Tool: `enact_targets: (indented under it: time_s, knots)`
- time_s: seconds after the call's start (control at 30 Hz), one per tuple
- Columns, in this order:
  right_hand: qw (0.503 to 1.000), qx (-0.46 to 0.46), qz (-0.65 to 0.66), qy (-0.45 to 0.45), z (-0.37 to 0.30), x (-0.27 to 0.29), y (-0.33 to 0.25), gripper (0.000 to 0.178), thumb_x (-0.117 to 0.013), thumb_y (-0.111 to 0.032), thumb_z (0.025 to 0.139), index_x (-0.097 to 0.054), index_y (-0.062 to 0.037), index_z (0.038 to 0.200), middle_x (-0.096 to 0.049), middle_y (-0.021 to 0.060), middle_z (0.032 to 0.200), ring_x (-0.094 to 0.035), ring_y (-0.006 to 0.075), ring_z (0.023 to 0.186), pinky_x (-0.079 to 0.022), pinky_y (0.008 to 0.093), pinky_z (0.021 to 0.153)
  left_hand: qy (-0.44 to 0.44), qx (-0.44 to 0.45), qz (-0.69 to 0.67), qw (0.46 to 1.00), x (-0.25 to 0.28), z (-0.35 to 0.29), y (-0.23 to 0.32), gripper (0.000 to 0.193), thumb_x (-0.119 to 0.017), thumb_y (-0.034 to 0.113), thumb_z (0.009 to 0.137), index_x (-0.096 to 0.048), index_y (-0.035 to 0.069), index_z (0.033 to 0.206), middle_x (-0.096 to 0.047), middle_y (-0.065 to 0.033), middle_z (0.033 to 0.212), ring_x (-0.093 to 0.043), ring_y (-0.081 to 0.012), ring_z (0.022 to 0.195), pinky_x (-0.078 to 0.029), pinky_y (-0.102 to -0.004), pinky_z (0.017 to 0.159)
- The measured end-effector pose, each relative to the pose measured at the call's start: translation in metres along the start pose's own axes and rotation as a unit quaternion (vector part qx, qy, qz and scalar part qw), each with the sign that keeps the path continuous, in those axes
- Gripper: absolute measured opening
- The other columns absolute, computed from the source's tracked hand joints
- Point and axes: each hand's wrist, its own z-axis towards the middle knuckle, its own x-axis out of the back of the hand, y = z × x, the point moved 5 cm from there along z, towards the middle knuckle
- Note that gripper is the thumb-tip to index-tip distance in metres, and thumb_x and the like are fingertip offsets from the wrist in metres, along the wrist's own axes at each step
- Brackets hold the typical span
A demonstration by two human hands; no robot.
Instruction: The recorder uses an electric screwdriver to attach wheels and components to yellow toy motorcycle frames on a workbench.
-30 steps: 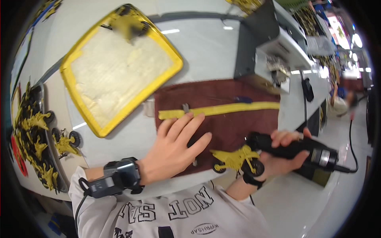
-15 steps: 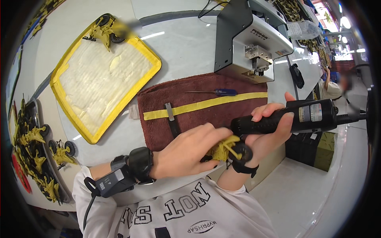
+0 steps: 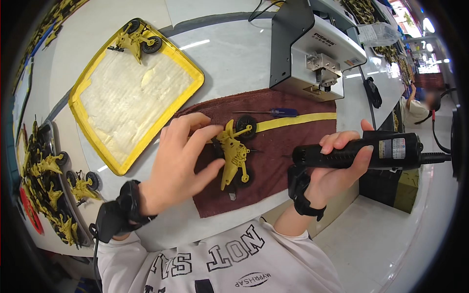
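White worktop (image 3: 229,53) stretches before us. Beyond our left hand (image 3: 176,171), a yellow-rimmed tray (image 3: 194,80) holds one toy motorcycle (image 3: 133,45); left of that hand, a metal tray (image 3: 49,131) holds many. Another motorcycle (image 3: 233,154) lies on maroon cloth (image 3: 273,171) just right of our left hand, whose thumb and fingers curve wide apart; our right hand (image 3: 344,172) grips a black power tool (image 3: 388,152).

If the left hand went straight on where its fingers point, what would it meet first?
Most likely the yellow toy motorcycle, right beside the left hand; whether they already touch is unclear.
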Motion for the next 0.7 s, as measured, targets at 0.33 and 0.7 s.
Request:
enact_targets:
  time_s: [0.33,0.7]
  knots:
    - [1.0,0.005,-0.004,-0.009,0.0,-0.002,0.003,0.062,-0.055,-0.043,0.086,-0.035,0.0052,0.119,-0.053,0.0087,0.064,-0.048,0.0148,0.044,-0.042,0.0267,0.044,-0.046,-0.102,0.022,0.993,-0.014,-0.004,-0.016,0.03,-0.07,0.002,0.061,-0.06,0.01,0.088,-0.054,-0.0081,0.105,-0.049,-0.0277,0.098,-0.037,-0.0391,0.082]
    - [1.0,-0.003,-0.001,-0.01,0.0,0.0,0.006,0.061,-0.053,-0.045,0.087,-0.035,0.0027,0.121,-0.052,0.008,0.065,-0.047,0.015,0.045,-0.041,0.0268,0.044,-0.2,-0.093,0.093,0.971,-0.032,0.001,0.0,0.079,-0.071,0.047,0.062,-0.045,0.01,0.127,-0.03,-0.0161,0.143,-0.027,-0.0357,0.132,-0.016,-0.0565,0.105]
